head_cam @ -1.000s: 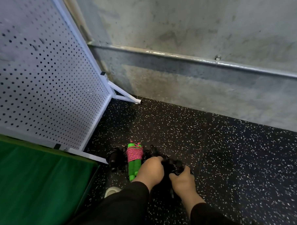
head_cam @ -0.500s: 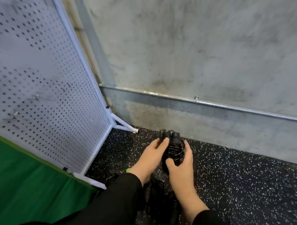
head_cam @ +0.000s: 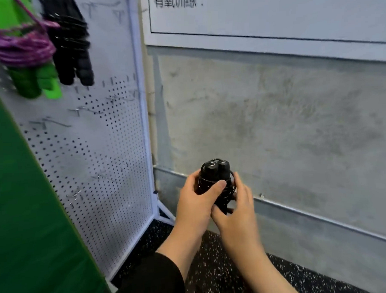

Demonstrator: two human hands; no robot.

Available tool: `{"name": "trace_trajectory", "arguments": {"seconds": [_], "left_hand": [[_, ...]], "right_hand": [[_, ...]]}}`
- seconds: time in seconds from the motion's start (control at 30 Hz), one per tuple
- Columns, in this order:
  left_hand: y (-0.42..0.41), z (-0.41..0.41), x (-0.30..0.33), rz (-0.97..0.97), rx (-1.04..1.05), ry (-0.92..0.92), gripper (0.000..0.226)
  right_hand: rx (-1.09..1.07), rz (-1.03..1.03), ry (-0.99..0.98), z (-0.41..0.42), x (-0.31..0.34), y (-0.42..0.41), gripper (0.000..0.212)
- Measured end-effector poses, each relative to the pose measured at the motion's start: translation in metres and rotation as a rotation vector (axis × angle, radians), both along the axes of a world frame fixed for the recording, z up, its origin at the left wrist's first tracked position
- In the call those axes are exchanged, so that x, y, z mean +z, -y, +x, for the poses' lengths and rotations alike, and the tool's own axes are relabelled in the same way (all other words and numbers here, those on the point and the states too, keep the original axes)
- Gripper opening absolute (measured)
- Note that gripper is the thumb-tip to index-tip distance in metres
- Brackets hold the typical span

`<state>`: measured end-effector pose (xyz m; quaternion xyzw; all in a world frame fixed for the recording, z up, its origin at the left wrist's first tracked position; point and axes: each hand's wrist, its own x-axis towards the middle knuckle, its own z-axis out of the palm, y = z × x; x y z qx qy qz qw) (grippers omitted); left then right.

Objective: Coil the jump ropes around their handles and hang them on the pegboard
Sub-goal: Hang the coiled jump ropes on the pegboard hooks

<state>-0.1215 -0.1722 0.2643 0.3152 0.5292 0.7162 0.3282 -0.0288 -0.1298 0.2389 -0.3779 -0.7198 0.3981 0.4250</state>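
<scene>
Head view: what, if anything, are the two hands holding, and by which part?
Both hold the black coiled jump rope: the left hand wraps the wound middle, thumb across the front; the right hand grips its right side and lower end.

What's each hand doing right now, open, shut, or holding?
Left hand: curled round the black coiled jump rope, holding it.
Right hand: also gripping that rope bundle, from the other side.

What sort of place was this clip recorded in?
Probably a gym or fitness room. Coiled jump ropes hang on a white pegboard, the floor is black speckled rubber, and a wall board carries a Chinese heading. Both hands hold a black jump rope.
</scene>
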Motion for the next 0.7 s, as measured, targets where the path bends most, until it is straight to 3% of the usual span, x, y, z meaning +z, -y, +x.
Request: {"name": "trace_trajectory", "arguments": {"seconds": [0.2,0.33,0.43,0.6,0.7], "left_hand": [[0.014,-0.031,0.024,0.125,-0.061,0.002,0.041],[0.017,-0.049,0.036,0.202,0.041,0.054,0.034],[0.014,-0.064,0.043,0.219,0.11,0.053,0.03],[0.012,-0.091,0.063,0.241,0.051,-0.031,0.03],[0.009,-0.113,0.069,0.272,0.084,0.021,0.027]], "right_hand": [[0.038,-0.014,-0.138,-0.02,0.034,-0.013,0.083],[0.133,0.086,-0.058,-0.045,0.054,-0.014,0.07],[0.173,0.132,0.009,-0.07,0.063,-0.016,0.071],[0.177,0.109,-0.026,-0.105,0.092,-0.03,0.046],[0.219,0.129,0.001,-0.127,0.114,-0.038,0.052]]}}
